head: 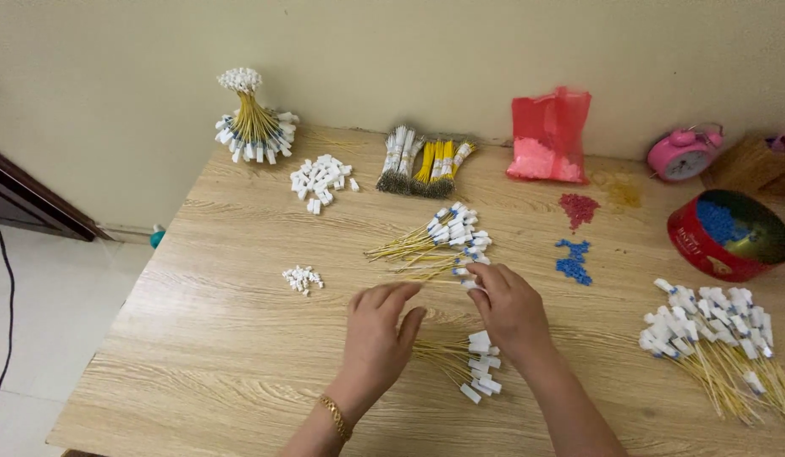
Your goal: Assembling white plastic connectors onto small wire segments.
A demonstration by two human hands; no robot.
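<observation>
My left hand (pixel 377 332) rests on the wooden table (pixel 223 355), fingers curled loosely, its tips touching the yellow wire ends of a small bunch with white connectors (pixel 477 364). My right hand (pixel 507 306) hovers just right of it and pinches a white connector (pixel 470 285) on a thin yellow wire between thumb and forefinger. Just beyond the hands lies a loose pile of yellow wires with white and blue ends (pixel 443 237).
White connector heaps (pixel 322 179) (pixel 302 278), wire bundles (pixel 424 161), a tied sheaf of wires (pixel 253 123), a red bag (pixel 549 135), red beads (pixel 578 207), blue beads (pixel 572 259), a red tin of blue beads (pixel 727 233), a pink clock (pixel 682 154), finished wires at right (pixel 718 338).
</observation>
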